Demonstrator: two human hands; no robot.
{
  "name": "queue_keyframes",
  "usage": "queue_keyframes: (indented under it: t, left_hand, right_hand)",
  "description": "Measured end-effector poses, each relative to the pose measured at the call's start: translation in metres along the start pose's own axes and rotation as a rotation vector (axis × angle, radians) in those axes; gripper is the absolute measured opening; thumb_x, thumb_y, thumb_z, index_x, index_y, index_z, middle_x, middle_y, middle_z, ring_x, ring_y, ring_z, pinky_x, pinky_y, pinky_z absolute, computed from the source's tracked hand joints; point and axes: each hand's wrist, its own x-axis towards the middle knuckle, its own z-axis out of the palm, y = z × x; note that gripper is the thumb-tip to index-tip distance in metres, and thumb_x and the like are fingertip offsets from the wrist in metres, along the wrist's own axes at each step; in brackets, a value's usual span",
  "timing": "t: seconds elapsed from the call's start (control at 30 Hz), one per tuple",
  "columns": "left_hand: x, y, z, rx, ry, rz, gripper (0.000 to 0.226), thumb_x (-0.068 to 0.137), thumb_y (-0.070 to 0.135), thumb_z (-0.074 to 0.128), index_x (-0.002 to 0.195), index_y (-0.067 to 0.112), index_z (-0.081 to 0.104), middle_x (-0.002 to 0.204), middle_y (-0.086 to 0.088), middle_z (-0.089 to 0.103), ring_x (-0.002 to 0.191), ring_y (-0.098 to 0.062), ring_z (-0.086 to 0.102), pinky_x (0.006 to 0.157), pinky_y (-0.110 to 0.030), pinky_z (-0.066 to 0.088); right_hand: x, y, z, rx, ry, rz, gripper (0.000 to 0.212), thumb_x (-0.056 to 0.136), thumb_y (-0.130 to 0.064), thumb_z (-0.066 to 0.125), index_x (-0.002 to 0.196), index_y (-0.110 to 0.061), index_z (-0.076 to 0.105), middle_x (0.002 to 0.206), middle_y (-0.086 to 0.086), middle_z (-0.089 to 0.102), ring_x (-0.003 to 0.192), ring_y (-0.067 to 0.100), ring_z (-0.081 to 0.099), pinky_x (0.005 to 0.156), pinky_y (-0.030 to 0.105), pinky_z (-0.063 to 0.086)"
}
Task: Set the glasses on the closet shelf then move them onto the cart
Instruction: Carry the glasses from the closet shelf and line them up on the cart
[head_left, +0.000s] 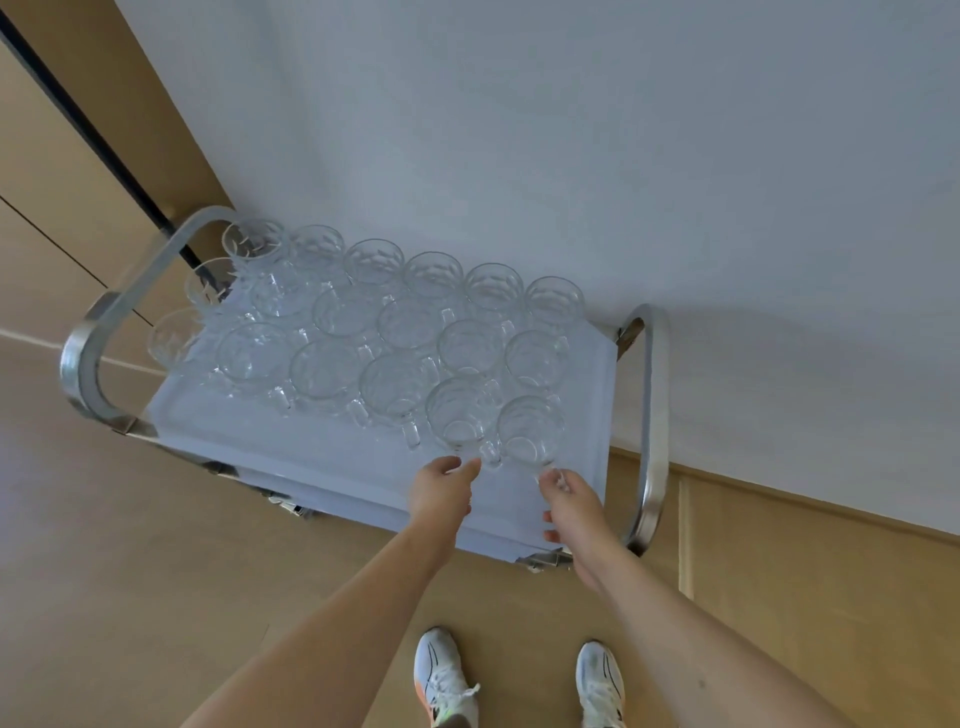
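Several clear glass mugs stand in rows on the white top of the cart. The two nearest the front right are a mug and, to its right, another mug. My left hand hovers just in front of the first one, fingers loosely curled, with a fingertip beside its handle and nothing in its grasp. My right hand pinches the handle of the second mug, which rests on the cart top.
The cart has curved metal handles at the left and right ends and stands against a white wall. Wooden closet panels stand at the left. A strip of bare cart top lies along the front edge.
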Motion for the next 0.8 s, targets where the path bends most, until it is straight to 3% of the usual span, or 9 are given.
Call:
queue_keyframes:
  t: [0.07, 0.2, 0.3, 0.4, 0.57, 0.7, 0.8]
  left_hand:
    - [-0.005, 0.0, -0.002, 0.074, -0.02, 0.042, 0.045, 0.094, 0.035, 0.068, 0.134, 0.014, 0.061, 0.101, 0.001, 0.066, 0.099, -0.024, 0.067, 0.097, -0.047, 0.056]
    - [-0.018, 0.009, -0.007, 0.198, -0.039, 0.141, 0.039, 0.095, 0.038, 0.065, 0.13, 0.022, 0.063, 0.107, 0.006, 0.067, 0.102, -0.022, 0.065, 0.097, -0.045, 0.055]
    - [-0.035, 0.02, -0.007, 0.221, -0.038, 0.223, 0.032, 0.095, 0.033, 0.063, 0.126, 0.023, 0.065, 0.111, 0.005, 0.069, 0.098, -0.019, 0.065, 0.093, -0.04, 0.056]
    - [-0.059, 0.031, -0.001, 0.297, -0.03, 0.347, 0.028, 0.097, 0.03, 0.061, 0.124, 0.025, 0.067, 0.113, 0.007, 0.069, 0.094, -0.01, 0.062, 0.083, -0.028, 0.047]
    - [-0.115, 0.053, 0.029, 0.486, -0.041, 0.58, 0.033, 0.098, 0.036, 0.061, 0.129, 0.026, 0.065, 0.129, 0.002, 0.065, 0.116, -0.018, 0.061, 0.101, -0.036, 0.051]
    - [-0.169, 0.062, 0.073, 0.693, -0.091, 0.807, 0.039, 0.099, 0.037, 0.062, 0.135, 0.024, 0.062, 0.136, 0.003, 0.063, 0.125, -0.017, 0.057, 0.098, -0.026, 0.042]
    - [-0.205, 0.065, 0.109, 0.815, -0.141, 0.95, 0.041, 0.098, 0.038, 0.061, 0.137, 0.024, 0.059, 0.14, 0.002, 0.06, 0.128, -0.018, 0.055, 0.103, -0.027, 0.04]
  right_hand:
    - [-0.006, 0.001, 0.002, 0.009, 0.03, -0.025, 0.031, 0.105, -0.04, 0.047, 0.132, -0.026, 0.051, 0.109, -0.005, 0.057, 0.104, 0.024, 0.06, 0.095, 0.045, 0.054]
    - [-0.016, 0.003, 0.003, 0.023, 0.079, -0.033, 0.058, 0.1, -0.044, 0.056, 0.153, -0.03, 0.035, 0.143, 0.001, 0.051, 0.124, 0.026, 0.055, 0.106, 0.047, 0.048]
    - [-0.03, -0.001, -0.005, 0.006, 0.08, -0.076, 0.057, 0.098, -0.046, 0.059, 0.149, -0.031, 0.039, 0.144, 0.003, 0.05, 0.122, 0.025, 0.055, 0.107, 0.047, 0.048]
    - [-0.049, -0.009, -0.021, 0.006, 0.065, -0.15, 0.053, 0.099, -0.043, 0.059, 0.147, -0.028, 0.042, 0.145, 0.007, 0.049, 0.122, 0.025, 0.056, 0.107, 0.045, 0.048]
    - [-0.091, -0.012, -0.073, 0.01, 0.111, -0.303, 0.054, 0.099, -0.042, 0.06, 0.148, -0.028, 0.042, 0.152, 0.007, 0.044, 0.135, 0.022, 0.048, 0.111, 0.046, 0.043]
    - [-0.13, -0.002, -0.136, -0.045, 0.246, -0.397, 0.054, 0.1, -0.039, 0.057, 0.149, -0.024, 0.042, 0.152, 0.006, 0.044, 0.137, 0.022, 0.045, 0.112, 0.039, 0.04]
    - [-0.151, 0.014, -0.181, -0.108, 0.344, -0.436, 0.052, 0.099, -0.04, 0.059, 0.147, -0.025, 0.045, 0.151, 0.006, 0.045, 0.137, 0.021, 0.044, 0.108, 0.033, 0.038]
